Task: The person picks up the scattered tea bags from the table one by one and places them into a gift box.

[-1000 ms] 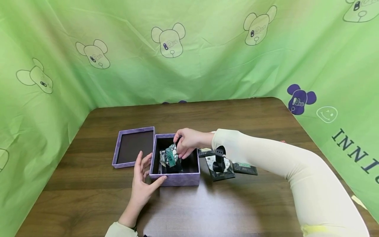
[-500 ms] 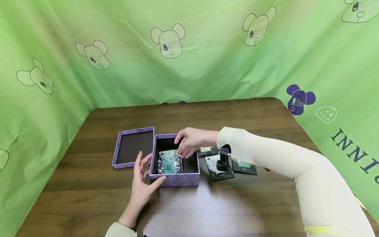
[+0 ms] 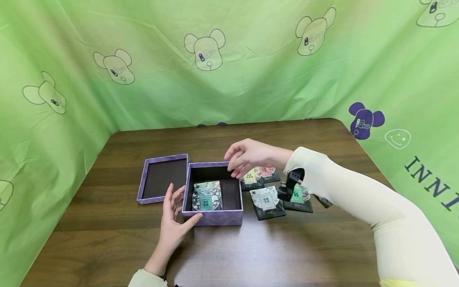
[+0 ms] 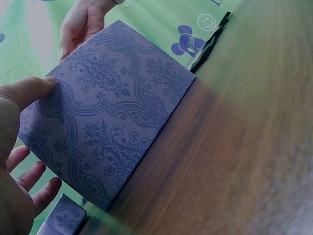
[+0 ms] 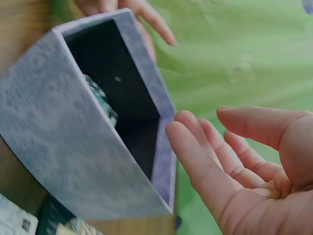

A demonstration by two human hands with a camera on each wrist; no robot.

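Observation:
A purple patterned box [image 3: 218,218] stands uncovered on the table with its dark inside showing. Inside, on its left side, lies a tea sachet [image 3: 207,196] with a green label; any others under it are hidden. My left hand [image 3: 173,227] rests round the box's front left corner, thumb on the front wall, fingers loosely spread along the left side. Over the box's right rear rim hovers my right hand [image 3: 247,158], its fingers slightly bent and apart. In the right wrist view nothing lies between the right hand's fingers [image 5: 205,166], and they are apart from the box.
A shallow purple lid [image 3: 140,183] lies inside up, left of the box. Right of the box are several sachets: one with a white label [image 3: 267,202], one with a green label [image 3: 298,199], one yellow [image 3: 252,178] and one red [image 3: 269,173]. Green printed cloth [image 3: 161,99] surrounds the table.
My right hand has let go of the green-labelled sachet, which now lies flat in the box. That hand has lifted up and to the right. The left hand has stayed at the box.

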